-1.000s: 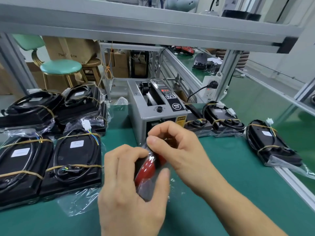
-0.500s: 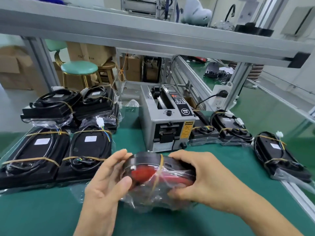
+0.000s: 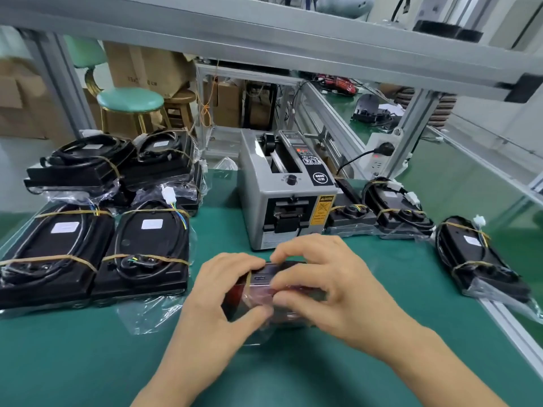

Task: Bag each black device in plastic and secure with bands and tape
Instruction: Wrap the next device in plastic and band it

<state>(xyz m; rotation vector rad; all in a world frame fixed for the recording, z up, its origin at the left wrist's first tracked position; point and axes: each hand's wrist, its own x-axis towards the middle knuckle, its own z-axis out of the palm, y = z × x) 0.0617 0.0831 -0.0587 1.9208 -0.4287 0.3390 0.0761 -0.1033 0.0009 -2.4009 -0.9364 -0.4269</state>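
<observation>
Bagged device [image 3: 264,284] at six o'clock of tape dispenser [image 3: 286,198], low over counter [image 3: 88,362], gripped by left hand [image 3: 219,298] and right hand [image 3: 323,289]; advise pulling plastic taut before taping.

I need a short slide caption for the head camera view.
Both hands, left hand and right hand, grip a bagged device before the tape dispenser.
</observation>
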